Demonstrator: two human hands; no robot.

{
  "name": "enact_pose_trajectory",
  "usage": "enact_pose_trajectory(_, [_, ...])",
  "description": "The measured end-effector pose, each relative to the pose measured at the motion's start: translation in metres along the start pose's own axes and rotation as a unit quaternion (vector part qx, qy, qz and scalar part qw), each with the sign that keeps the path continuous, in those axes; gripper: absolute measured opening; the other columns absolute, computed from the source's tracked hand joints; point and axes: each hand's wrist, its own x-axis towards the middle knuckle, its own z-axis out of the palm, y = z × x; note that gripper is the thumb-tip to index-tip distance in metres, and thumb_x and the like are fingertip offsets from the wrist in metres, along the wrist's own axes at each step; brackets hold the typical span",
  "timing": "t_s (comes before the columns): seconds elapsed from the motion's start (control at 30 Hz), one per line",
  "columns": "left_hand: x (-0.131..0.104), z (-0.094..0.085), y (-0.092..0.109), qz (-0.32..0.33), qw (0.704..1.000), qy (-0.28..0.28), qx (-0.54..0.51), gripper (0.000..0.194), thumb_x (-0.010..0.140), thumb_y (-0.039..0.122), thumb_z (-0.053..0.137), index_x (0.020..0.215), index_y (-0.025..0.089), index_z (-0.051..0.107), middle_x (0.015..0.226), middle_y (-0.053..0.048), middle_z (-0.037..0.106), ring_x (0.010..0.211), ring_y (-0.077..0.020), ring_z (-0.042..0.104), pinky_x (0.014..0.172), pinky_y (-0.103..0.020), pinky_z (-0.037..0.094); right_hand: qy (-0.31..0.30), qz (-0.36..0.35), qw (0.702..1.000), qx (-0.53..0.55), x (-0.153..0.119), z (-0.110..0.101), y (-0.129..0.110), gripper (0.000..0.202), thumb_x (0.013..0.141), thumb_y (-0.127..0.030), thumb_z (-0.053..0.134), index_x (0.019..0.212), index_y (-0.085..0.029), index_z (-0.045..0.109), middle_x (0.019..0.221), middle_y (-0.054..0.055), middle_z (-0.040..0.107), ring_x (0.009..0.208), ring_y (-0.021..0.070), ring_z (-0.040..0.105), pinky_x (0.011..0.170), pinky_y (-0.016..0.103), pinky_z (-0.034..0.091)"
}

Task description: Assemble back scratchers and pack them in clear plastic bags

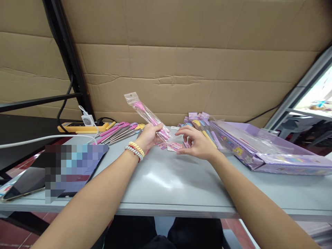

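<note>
My left hand (150,136) is closed around a clear plastic sleeve (131,98) with a pink back scratcher (153,120) inside. The sleeve is tilted, its hang-hole end up and to the left. Just to the right, my right hand (193,141) is open, thumb and forefinger apart in a curve, with nothing visible between them. Small pink printed cards (174,146) lie on the table between my hands. To the left, several loose back scratchers (120,133) with metal rods and pink, purple and yellow parts lie in a fanned row.
Bagged back scratchers (204,129) with purple cards lie behind my right hand. A purple printed box (259,152) holding clear sleeves stands at right. At left are a tablet (95,155), a yellow power strip (75,127) and a white cable (38,139). Cardboard (181,69) walls the back.
</note>
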Motion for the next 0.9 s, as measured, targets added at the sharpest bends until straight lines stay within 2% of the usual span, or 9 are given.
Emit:
enact_pose_trajectory(0.1, [0.001, -0.002, -0.002, -0.006, 0.999, -0.013, 0.032, 0.021, 0.076, 0.031, 0.063, 0.074, 0.011, 0.056, 0.067, -0.007, 0.065, 0.056, -0.0153, 0.061, 0.051, -0.028, 0.051, -0.010, 0.006, 1.000, -0.023, 0.001, 0.002, 0.002, 0.024, 0.074, -0.043, 0.065, 0.081, -0.020, 0.065, 0.103, 0.008, 0.054, 0.065, 0.0100, 0.048, 0.056, 0.025, 0.043])
enact_pose_trajectory(0.17, [0.000, -0.001, -0.004, -0.015, 0.997, -0.030, 0.068, 0.024, 0.074, 0.034, 0.065, 0.078, 0.012, 0.056, 0.071, -0.008, 0.066, 0.057, -0.0154, 0.061, 0.050, -0.026, 0.049, -0.020, 0.011, 1.000, -0.021, 0.001, 0.004, 0.003, 0.022, 0.080, -0.039, 0.059, 0.072, -0.019, 0.064, 0.098, 0.007, 0.056, 0.064, 0.0098, 0.048, 0.056, 0.025, 0.042])
enact_pose_trajectory(0.3, [-0.002, 0.003, -0.008, -0.035, 0.984, -0.097, 0.147, 0.032, 0.072, 0.042, 0.067, 0.078, 0.013, 0.056, 0.073, -0.007, 0.065, 0.058, -0.0144, 0.060, 0.052, -0.025, 0.047, -0.035, 0.011, 0.999, -0.005, 0.003, 0.006, 0.003, 0.018, 0.081, -0.033, 0.058, 0.071, -0.018, 0.062, 0.080, 0.005, 0.058, 0.063, 0.0111, 0.048, 0.056, 0.025, 0.040])
enact_pose_trajectory(0.4, [-0.005, 0.007, -0.010, -0.044, 0.977, -0.148, 0.146, 0.034, 0.070, 0.045, 0.068, 0.078, 0.014, 0.055, 0.070, -0.003, 0.062, 0.064, -0.0144, 0.061, 0.060, -0.028, 0.049, -0.040, 0.020, 0.999, -0.002, 0.003, 0.007, 0.003, 0.017, 0.080, -0.031, 0.059, 0.069, -0.018, 0.060, 0.071, 0.003, 0.055, 0.063, 0.0114, 0.048, 0.057, 0.025, 0.039])
enact_pose_trajectory(0.47, [-0.007, 0.008, -0.011, -0.049, 0.976, -0.168, 0.130, 0.034, 0.070, 0.044, 0.068, 0.081, 0.015, 0.055, 0.072, -0.001, 0.061, 0.069, -0.0153, 0.062, 0.065, -0.031, 0.050, -0.037, 0.029, 0.999, -0.004, 0.003, 0.007, 0.004, 0.017, 0.079, -0.029, 0.059, 0.067, -0.017, 0.058, 0.073, 0.003, 0.055, 0.064, 0.0115, 0.048, 0.057, 0.024, 0.039])
enact_pose_trajectory(0.57, [-0.008, 0.009, -0.010, -0.042, 0.977, -0.168, 0.127, 0.034, 0.069, 0.044, 0.069, 0.084, 0.016, 0.056, 0.074, -0.001, 0.061, 0.070, -0.0143, 0.061, 0.066, -0.030, 0.049, -0.038, 0.050, 0.998, 0.003, 0.003, 0.008, 0.003, 0.014, 0.078, -0.026, 0.057, 0.067, -0.017, 0.057, 0.074, 0.003, 0.058, 0.064, 0.0114, 0.050, 0.057, 0.024, 0.039])
enact_pose_trajectory(0.73, [-0.008, 0.010, -0.011, -0.013, 0.970, -0.164, 0.178, 0.035, 0.073, 0.046, 0.064, 0.089, 0.015, 0.056, 0.066, -0.001, 0.061, 0.058, -0.0110, 0.057, 0.056, -0.025, 0.044, -0.048, 0.102, 0.994, 0.012, 0.002, 0.009, 0.000, 0.016, 0.078, -0.027, 0.055, 0.066, -0.017, 0.055, 0.055, -0.001, 0.056, 0.050, 0.0090, 0.045, 0.050, 0.022, 0.035])
enact_pose_trajectory(0.8, [-0.009, 0.011, -0.011, -0.012, 0.970, -0.160, 0.182, 0.033, 0.073, 0.040, 0.066, 0.089, 0.015, 0.055, 0.066, -0.001, 0.061, 0.059, -0.0109, 0.057, 0.055, -0.024, 0.043, -0.031, 0.110, 0.993, 0.013, 0.003, 0.008, -0.001, 0.016, 0.076, -0.028, 0.056, 0.064, -0.017, 0.054, 0.053, -0.001, 0.056, 0.049, 0.0088, 0.045, 0.048, 0.022, 0.034])
enact_pose_trajectory(0.9, [-0.012, 0.014, -0.009, -0.015, 0.972, -0.141, 0.186, 0.032, 0.066, 0.024, 0.073, 0.089, 0.014, 0.053, 0.068, -0.001, 0.062, 0.062, -0.0111, 0.058, 0.056, -0.023, 0.044, 0.000, 0.126, 0.992, 0.001, 0.004, 0.006, -0.002, 0.017, 0.073, -0.029, 0.059, 0.062, -0.017, 0.053, 0.050, -0.001, 0.055, 0.047, 0.0088, 0.045, 0.045, 0.021, 0.032])
